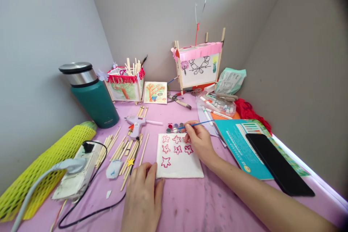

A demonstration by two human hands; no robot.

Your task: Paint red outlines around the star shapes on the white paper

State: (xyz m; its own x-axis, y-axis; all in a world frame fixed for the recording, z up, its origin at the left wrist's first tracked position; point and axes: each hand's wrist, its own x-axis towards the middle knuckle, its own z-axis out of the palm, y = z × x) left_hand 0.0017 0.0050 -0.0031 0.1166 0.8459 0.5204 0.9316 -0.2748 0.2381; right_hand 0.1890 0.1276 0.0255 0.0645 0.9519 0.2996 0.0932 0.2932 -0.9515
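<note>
Between the thumb and fingers of my right hand [198, 139] is a thin paintbrush [202, 123] with a blue handle. Its tip points left, over several small paint pots [175, 127]. Below the pots lies a white square panel [182, 166] with rows of red star outlines painted on it. The right hand hovers over the panel's upper right part and hides some of the stars. My left hand [144, 192] rests at the panel's lower left corner, its thumb apart from the fingers, and holds nothing.
Left of the panel are a glue gun [138, 125], bundled sticks [127, 152], a power strip [77, 174] and a teal bottle [95, 101]. A blue book [236, 145] and a black phone [280, 165] lie right. Two decorated lanterns [199, 72] stand behind, near pliers [181, 100].
</note>
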